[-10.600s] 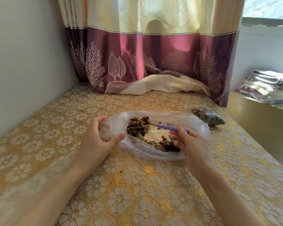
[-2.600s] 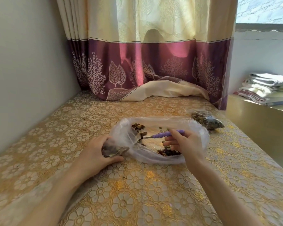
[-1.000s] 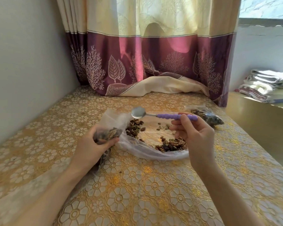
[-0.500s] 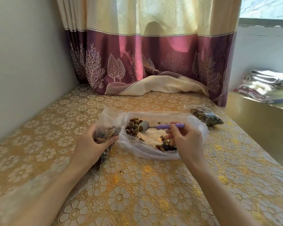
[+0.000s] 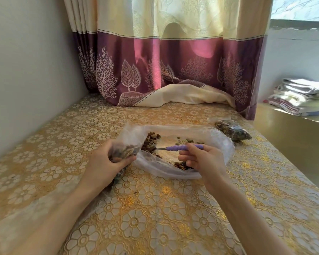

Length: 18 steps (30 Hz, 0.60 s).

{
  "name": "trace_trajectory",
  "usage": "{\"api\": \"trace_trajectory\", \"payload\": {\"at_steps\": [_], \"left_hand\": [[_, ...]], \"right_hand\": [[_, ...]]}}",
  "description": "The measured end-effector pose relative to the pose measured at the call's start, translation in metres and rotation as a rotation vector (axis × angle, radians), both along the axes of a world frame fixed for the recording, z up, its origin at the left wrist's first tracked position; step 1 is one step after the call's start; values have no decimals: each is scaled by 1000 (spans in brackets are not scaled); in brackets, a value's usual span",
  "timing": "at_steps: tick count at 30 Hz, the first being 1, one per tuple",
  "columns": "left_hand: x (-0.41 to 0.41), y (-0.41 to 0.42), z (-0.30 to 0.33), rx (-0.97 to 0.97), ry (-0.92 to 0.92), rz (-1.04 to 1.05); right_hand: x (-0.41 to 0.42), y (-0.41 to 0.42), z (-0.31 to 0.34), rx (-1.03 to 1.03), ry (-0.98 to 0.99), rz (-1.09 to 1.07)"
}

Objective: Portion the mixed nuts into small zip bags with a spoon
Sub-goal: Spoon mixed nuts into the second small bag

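Observation:
A large clear plastic bag (image 5: 219, 144) lies open on the table with mixed nuts (image 5: 151, 140) piled at its left end and more near its front. My right hand (image 5: 203, 159) pinches the purple handle of a spoon (image 5: 182, 147); the spoon's bowl is buried in the left pile. My left hand (image 5: 107, 162) grips a small zip bag (image 5: 124, 152) partly filled with nuts, held just left of the big bag's mouth. A second small bag of nuts (image 5: 232, 130) lies at the far right of the table.
The table wears a gold flower-patterned cloth (image 5: 155, 218). A purple and cream curtain (image 5: 173, 70) hangs behind, its hem resting on the table. A wall (image 5: 26, 70) runs along the left. Folded towels (image 5: 302, 96) sit on a lower surface at the right.
My right hand lowered the spoon from above the big bag and pushed its bowl into the left pile of nuts. My left hand stays on the small bag.

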State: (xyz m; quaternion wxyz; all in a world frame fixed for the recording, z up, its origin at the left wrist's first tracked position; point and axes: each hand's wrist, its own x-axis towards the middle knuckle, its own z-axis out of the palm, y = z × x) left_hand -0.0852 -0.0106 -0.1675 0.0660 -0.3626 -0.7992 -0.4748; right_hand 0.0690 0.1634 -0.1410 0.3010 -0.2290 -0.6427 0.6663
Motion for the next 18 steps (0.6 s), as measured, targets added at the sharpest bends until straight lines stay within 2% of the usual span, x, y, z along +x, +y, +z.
{"api": "trace_trajectory", "payload": {"at_steps": [10, 18], "left_hand": [[-3, -1, -4, -50, -54, -1], [-2, 0, -3, -61, -47, 3]], "right_hand": [[4, 7, 7, -215, 42, -108], [13, 6, 23, -149, 246, -152]]}}
